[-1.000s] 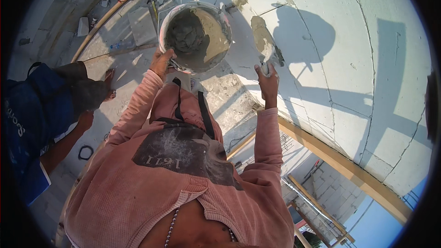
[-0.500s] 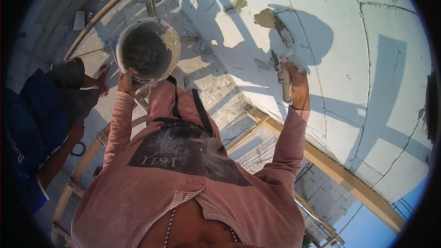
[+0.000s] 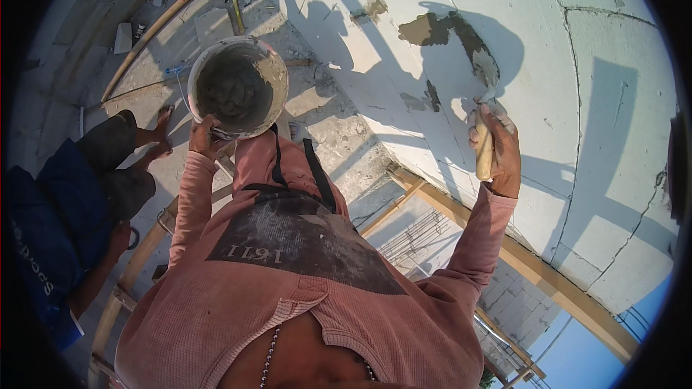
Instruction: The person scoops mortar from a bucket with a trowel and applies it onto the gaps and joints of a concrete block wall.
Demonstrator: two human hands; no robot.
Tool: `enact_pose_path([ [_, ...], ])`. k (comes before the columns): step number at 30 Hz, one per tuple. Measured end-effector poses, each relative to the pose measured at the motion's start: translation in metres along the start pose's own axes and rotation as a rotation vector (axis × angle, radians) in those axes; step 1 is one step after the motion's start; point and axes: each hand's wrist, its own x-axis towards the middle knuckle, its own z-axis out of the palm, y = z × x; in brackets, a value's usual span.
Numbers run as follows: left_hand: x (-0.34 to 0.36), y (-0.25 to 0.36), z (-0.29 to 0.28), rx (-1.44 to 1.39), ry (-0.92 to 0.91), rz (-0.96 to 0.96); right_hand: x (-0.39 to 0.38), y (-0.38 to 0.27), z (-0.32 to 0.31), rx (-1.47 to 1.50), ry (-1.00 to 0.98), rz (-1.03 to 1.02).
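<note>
My right hand is closed round the pale handle of a trowel. The trowel's mortar-smeared blade lies close along the white block wall; whether it touches cannot be told. Beside the blade's far end, a wet grey mortar patch marks the wall. With my left hand I grip the near rim of a round, pale bucket. Grey mortar sits inside it, and smears coat its inner wall.
At the left stands another person in dark blue clothes, barefoot. A hammer-like tool lies on the rubble-strewn floor beyond the bucket. A long curved pole runs at the far left. Wooden beams cross below the wall's near edge.
My right hand and the trowel have moved right and nearer along the wall, uncovering more of the dark mortar mark. The bucket has shifted slightly right and nearer in view.
</note>
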Motion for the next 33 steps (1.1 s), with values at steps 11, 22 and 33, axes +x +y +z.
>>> enact_pose_path([
  [11,-0.014,0.025,0.019,0.000,-0.006,0.047,0.097,0.197,0.026,-1.009,0.328,-0.477],
  [22,0.017,0.015,-0.017,-0.001,-0.006,0.058,0.100,0.142,0.044,-0.991,0.422,-0.600],
  [33,-0.004,0.016,-0.002,-0.009,-0.048,-0.006,0.070,0.119,0.050,-0.950,0.513,-0.764],
])
